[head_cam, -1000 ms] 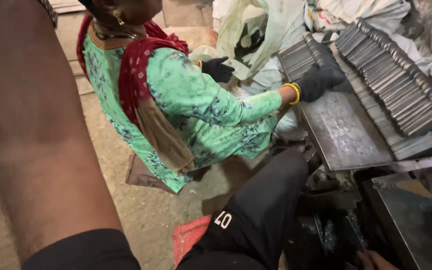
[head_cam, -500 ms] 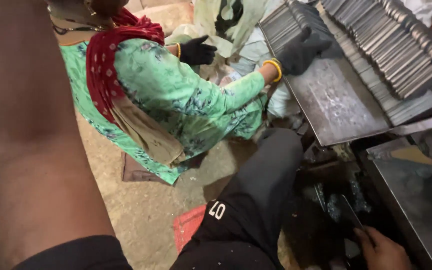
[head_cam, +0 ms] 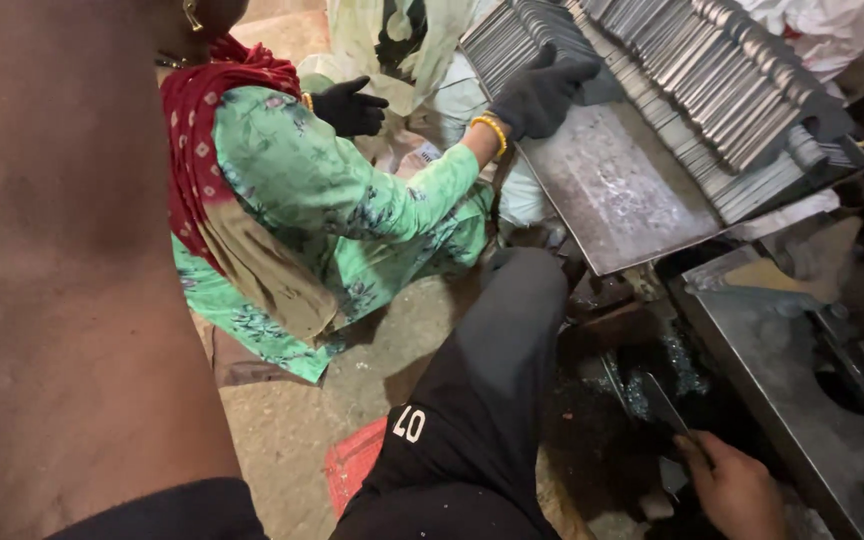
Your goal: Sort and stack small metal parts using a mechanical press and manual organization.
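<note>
Right hand (head_cam: 737, 490): low at the frame's bottom edge, fingers curled in a grip on a thin dark metal blank (head_cam: 664, 402) that angles up from the fingertips over a dark, littered recess below the bench; grip closed on the blank, though the dim light makes the exact pinch hard to read. Left hand: out of frame; only the bare left forearm (head_cam: 72, 270) fills the left of the view, so its grip cannot be told. Step in hand, as judged: a single blank held low beside the steel machine bed (head_cam: 782, 370), neither placed nor stacked; the next move calls for a clean lift past the bed's edge without snagging the scrap in the recess. Own knee in black trousers (head_cam: 482, 400): raised in the centre, close to the hand's left. Co-worker in a green patterned top (head_cam: 322, 190): crouched on the floor just beyond the knee, one black-gloved hand (head_cam: 547, 95) resting on a flat steel tray (head_cam: 612, 190), the other gloved hand (head_cam: 347, 105) raised apart. Rows of stacked metal strips (head_cam: 712, 80): ranged along the tray's far side. Red object (head_cam: 357, 460) on the floor by the knee
</note>
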